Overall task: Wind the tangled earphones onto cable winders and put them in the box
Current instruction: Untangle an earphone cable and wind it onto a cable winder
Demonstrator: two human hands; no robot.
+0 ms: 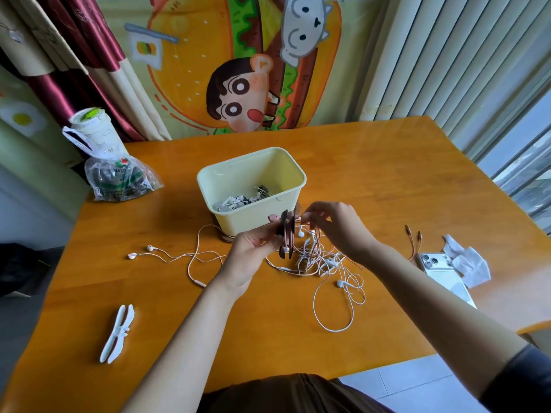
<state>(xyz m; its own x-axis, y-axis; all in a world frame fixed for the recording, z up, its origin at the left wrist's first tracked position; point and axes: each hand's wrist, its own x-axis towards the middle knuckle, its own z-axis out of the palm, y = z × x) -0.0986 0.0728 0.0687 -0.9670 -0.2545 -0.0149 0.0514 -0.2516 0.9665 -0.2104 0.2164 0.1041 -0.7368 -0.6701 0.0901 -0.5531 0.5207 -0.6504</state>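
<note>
My left hand grips a dark cable winder with pink earphone cable wound round it, held just in front of the pale yellow box. My right hand pinches the pink cable beside the winder. Several wound earphones lie inside the box. A tangle of white and pink earphones lies on the table under my right hand. A pink earphone set trails to the left. A white winder lies at the near left.
A wooden table holds a plastic bag and a cup at the back left. At the right lie a phone, a crumpled tissue and a short multi-plug cable.
</note>
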